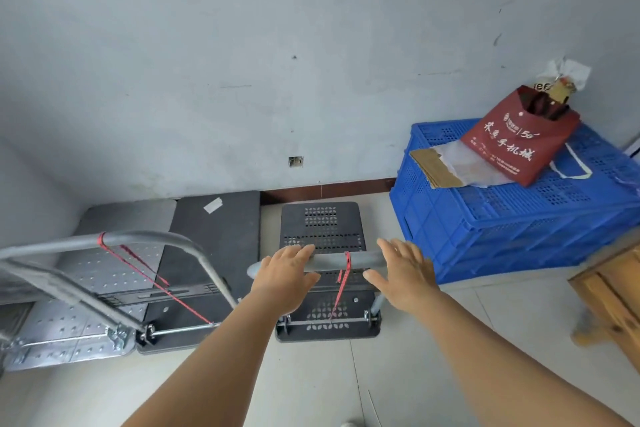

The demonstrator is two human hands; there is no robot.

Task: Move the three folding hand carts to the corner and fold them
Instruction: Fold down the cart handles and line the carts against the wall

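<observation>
Three folding hand carts stand side by side against the wall. A small black perforated cart [323, 225] is in the middle of the view, its grey handle bar [363, 259] upright with a red cord tied on it. My left hand [285, 276] lies with straight fingers on the bar's left end. My right hand [403, 274] hovers with spread fingers at the bar's right end. Left of it sits a larger black cart [214, 236] with a raised grey handle [166, 239] and a red cord. A silver metal cart [104, 274] stands at the far left.
A blue plastic crate [512, 215] stands right of the small cart, with a red bag [523, 142] and cardboard on top. A wooden piece of furniture [613, 291] is at the right edge. The grey wall runs behind the carts; pale tiled floor lies in front.
</observation>
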